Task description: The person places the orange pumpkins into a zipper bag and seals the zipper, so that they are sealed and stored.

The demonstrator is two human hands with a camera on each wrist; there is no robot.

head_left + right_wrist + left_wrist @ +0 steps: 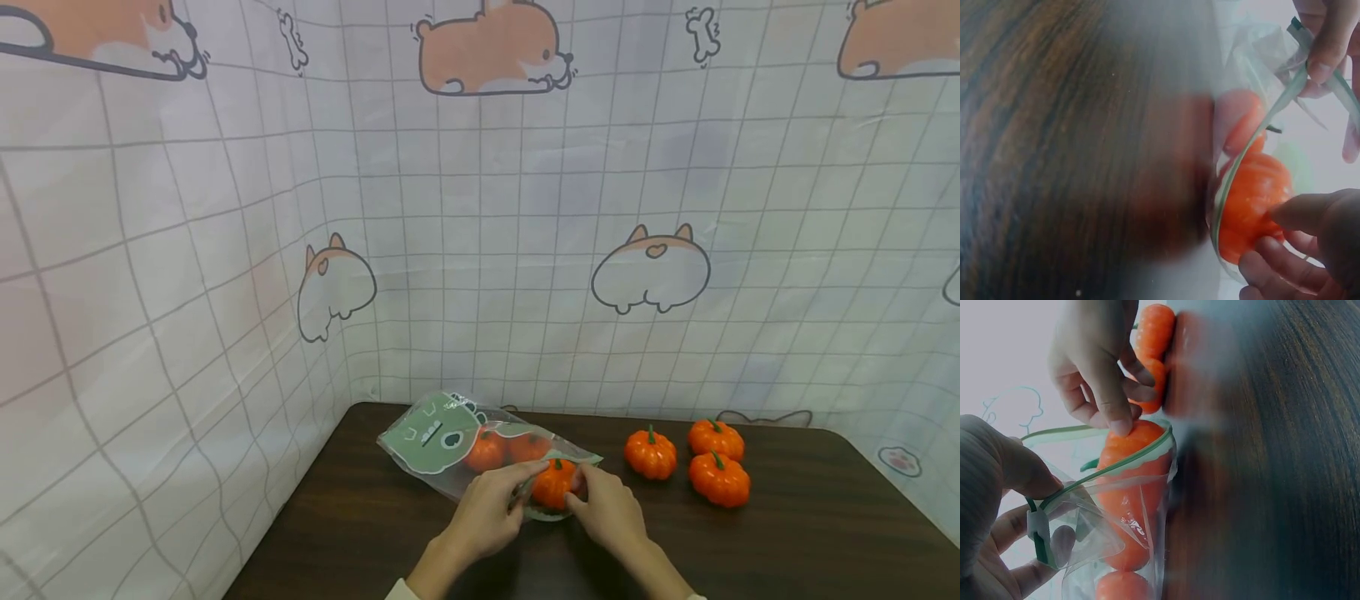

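Note:
A clear zip bag (450, 483) with a green cartoon face lies on the table, its mouth turned towards me. Inside are orange toy pumpkins, two of them showing behind the front one. My left hand (489, 510) pinches the green zip edge (1079, 481) at one end of the mouth, beside a white slider (1037, 523). Thumb and fingers of my right hand (611, 510) grip a small pumpkin (1254, 200) in the bag's open mouth. Its green stem (1089, 465) points sideways in the left wrist view.
On the dark wooden table (810, 533), three more pumpkins stand to the right of the bag: one nearer it (650, 455), one at the back (716, 440) and one in front (720, 480). A gridded cloth (517, 333) with cartoon dogs hangs behind and along the sides.

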